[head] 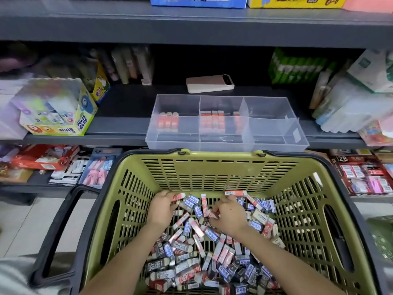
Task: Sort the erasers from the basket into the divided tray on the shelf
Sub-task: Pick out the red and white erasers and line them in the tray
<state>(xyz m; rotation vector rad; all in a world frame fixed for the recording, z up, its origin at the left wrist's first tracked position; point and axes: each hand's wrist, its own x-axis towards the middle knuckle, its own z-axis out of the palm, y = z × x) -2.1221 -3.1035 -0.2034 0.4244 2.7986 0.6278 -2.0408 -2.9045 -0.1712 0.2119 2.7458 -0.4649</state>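
Red ones first, prob. to match the tray (276,133) upper centre — left hand (161,206) pinches a red eraser (178,196), right hand (230,212) fingers (215,208) curl round another, mid-frame in the green basket (212,167).

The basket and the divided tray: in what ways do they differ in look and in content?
The basket is green with slotted walls; the divided tray is clear plastic. The basket holds a loose mixed heap of erasers; the tray holds only red erasers in neat rows. Both hold erasers.
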